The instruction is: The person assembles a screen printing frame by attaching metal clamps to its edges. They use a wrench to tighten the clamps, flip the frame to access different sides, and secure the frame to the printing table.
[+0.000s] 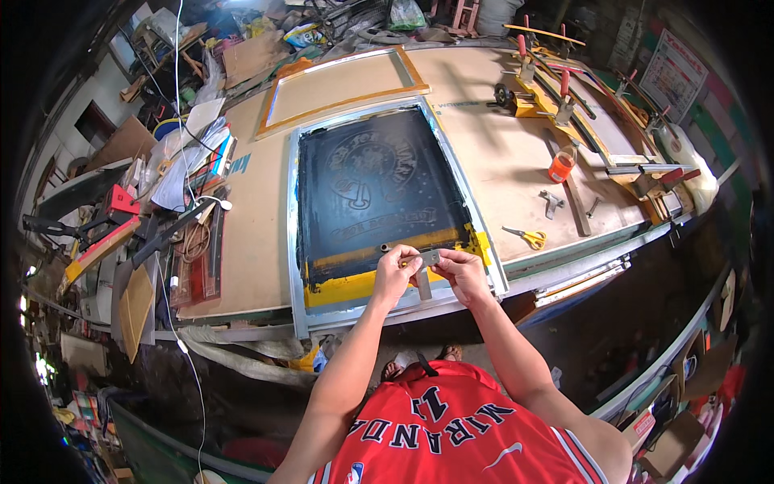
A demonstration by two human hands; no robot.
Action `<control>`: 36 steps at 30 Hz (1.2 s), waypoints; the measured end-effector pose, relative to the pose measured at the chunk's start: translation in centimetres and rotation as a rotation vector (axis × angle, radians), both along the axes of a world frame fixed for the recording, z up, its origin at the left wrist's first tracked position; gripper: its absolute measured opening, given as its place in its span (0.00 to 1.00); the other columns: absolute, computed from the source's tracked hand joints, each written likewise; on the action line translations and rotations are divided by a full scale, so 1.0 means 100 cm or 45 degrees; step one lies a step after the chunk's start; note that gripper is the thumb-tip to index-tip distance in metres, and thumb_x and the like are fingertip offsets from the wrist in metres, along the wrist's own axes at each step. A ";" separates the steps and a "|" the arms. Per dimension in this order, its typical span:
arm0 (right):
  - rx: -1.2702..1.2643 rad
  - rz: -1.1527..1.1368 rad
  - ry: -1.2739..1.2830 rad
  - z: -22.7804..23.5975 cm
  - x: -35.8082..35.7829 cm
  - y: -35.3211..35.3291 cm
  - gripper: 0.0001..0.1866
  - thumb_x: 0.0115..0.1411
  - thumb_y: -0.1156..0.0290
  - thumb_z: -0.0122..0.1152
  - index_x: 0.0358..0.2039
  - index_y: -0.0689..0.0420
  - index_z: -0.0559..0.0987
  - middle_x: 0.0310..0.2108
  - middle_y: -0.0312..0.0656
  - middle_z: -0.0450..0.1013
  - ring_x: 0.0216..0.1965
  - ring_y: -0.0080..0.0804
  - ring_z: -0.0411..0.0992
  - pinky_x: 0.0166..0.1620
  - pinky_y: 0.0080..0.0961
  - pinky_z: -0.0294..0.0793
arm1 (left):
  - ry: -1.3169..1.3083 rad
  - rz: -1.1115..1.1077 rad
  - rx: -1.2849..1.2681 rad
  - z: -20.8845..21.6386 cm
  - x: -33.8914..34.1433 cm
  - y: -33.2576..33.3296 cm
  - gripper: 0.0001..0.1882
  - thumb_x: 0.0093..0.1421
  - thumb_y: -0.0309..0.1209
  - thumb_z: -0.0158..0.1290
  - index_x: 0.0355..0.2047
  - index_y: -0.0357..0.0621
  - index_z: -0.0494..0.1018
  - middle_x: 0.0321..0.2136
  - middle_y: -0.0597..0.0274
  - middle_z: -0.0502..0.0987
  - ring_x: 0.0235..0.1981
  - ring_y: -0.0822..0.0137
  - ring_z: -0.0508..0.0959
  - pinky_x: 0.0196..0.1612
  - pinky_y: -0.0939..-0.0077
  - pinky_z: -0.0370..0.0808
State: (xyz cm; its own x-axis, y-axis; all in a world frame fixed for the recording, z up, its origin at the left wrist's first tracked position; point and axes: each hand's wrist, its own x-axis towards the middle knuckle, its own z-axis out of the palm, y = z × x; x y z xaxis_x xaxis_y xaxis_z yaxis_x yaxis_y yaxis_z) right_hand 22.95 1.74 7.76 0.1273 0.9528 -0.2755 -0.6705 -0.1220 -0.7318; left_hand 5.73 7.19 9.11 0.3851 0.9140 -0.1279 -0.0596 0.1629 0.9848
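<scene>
A screen-printing frame (pixel 294 242) with a dark blue mesh and a round design lies on the wooden table (pixel 516 161). Yellow ink (pixel 347 284) is spread along its near edge. A grey squeegee (pixel 425 260) stands at that near edge on the yellow ink. My left hand (pixel 397 273) grips the squeegee's left part. My right hand (pixel 459 268) grips its right part, and its handle (pixel 424 287) sticks out toward me between the two hands.
A second, orange-edged frame (pixel 343 85) lies beyond the dark one. Yellow-handled scissors (pixel 528 237), an orange cup (pixel 561 166), small metal parts and clamps lie to the right. Papers, cables and boards clutter the table's left edge.
</scene>
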 end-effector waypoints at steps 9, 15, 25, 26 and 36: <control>-0.042 -0.066 0.024 -0.006 0.007 0.003 0.07 0.61 0.83 0.62 0.41 0.66 0.79 0.38 0.48 0.79 0.36 0.34 0.80 0.46 0.29 0.84 | 0.097 -0.062 0.039 0.001 0.001 0.008 0.07 0.62 0.27 0.59 0.35 0.37 0.73 0.24 0.64 0.77 0.21 0.76 0.75 0.22 0.79 0.72; -0.167 -0.033 0.164 0.015 0.006 0.001 0.11 0.61 0.80 0.64 0.44 0.67 0.76 0.36 0.45 0.78 0.34 0.32 0.80 0.43 0.28 0.85 | 0.253 -0.027 0.109 0.001 0.000 0.011 0.09 0.60 0.28 0.60 0.32 0.36 0.72 0.25 0.61 0.77 0.20 0.74 0.75 0.23 0.78 0.73; -0.038 -0.020 -0.546 0.012 0.005 0.001 0.13 0.59 0.78 0.66 0.43 0.68 0.77 0.35 0.45 0.80 0.34 0.27 0.79 0.40 0.23 0.81 | 0.013 -0.314 -0.161 -0.001 0.003 0.013 0.12 0.61 0.25 0.57 0.44 0.32 0.75 0.33 0.62 0.79 0.34 0.75 0.76 0.36 0.78 0.72; -0.008 -0.013 -0.615 0.013 0.004 0.002 0.13 0.59 0.78 0.67 0.43 0.68 0.77 0.36 0.45 0.80 0.34 0.27 0.79 0.40 0.23 0.80 | -0.012 -0.363 -0.184 -0.008 0.002 0.015 0.13 0.62 0.26 0.56 0.46 0.32 0.75 0.34 0.63 0.79 0.35 0.75 0.76 0.37 0.78 0.71; -0.021 -0.097 -1.915 -0.044 0.034 0.019 0.13 0.53 0.73 0.71 0.39 0.63 0.84 0.36 0.46 0.79 0.35 0.35 0.79 0.41 0.28 0.78 | -0.169 -0.001 -0.458 -0.029 -0.010 0.021 0.09 0.65 0.28 0.52 0.44 0.42 0.75 0.36 0.63 0.81 0.35 0.70 0.80 0.39 0.69 0.77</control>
